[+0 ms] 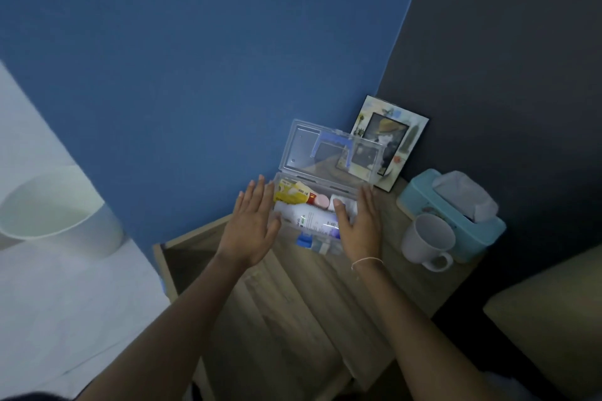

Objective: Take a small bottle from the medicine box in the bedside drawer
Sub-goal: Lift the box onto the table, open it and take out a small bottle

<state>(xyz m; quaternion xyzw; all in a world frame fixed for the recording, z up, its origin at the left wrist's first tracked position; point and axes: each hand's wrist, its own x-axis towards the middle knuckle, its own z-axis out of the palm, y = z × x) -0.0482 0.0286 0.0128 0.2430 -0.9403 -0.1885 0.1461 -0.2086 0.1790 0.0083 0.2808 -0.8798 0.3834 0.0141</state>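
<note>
I saw the clear medicine box [312,205] standing lid-up near the back edge of the nightstand top [293,296], a white bottle [309,217] lying inside. My left hand [252,225] and right hand [360,226] flanked it, fingers spread, holding nothing.

Clear medicine box [329,153] with blue latch [303,240]; inside a white bottle [306,216], yellow packet [290,196], pink cap [322,201]. Wood-grain nightstand [293,296], white mug [426,239], teal tissue box [456,218], blue wall [195,58], dark grey wall [521,75].
</note>
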